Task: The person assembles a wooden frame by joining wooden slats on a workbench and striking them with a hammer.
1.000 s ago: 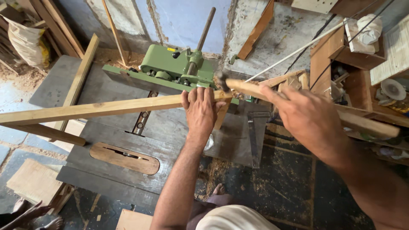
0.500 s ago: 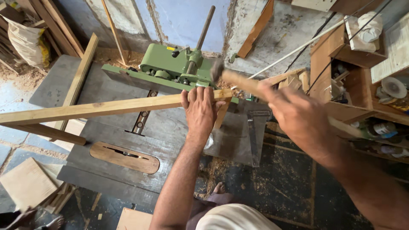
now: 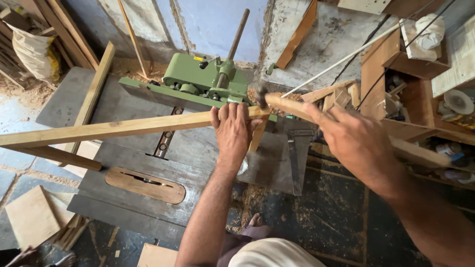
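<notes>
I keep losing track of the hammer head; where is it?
In the head view, the hammer head hangs just right of the left hand, above the wooden strip's end, before the green machine.

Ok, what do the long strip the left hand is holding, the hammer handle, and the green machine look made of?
The long strip looks like pale raw wood, unfinished, with visible grain. The hammer handle in the right hand also looks like bare wood, though blurred. The green machine seems to be painted metal, smooth and hard-edged. The left hand grips the strip.
</notes>
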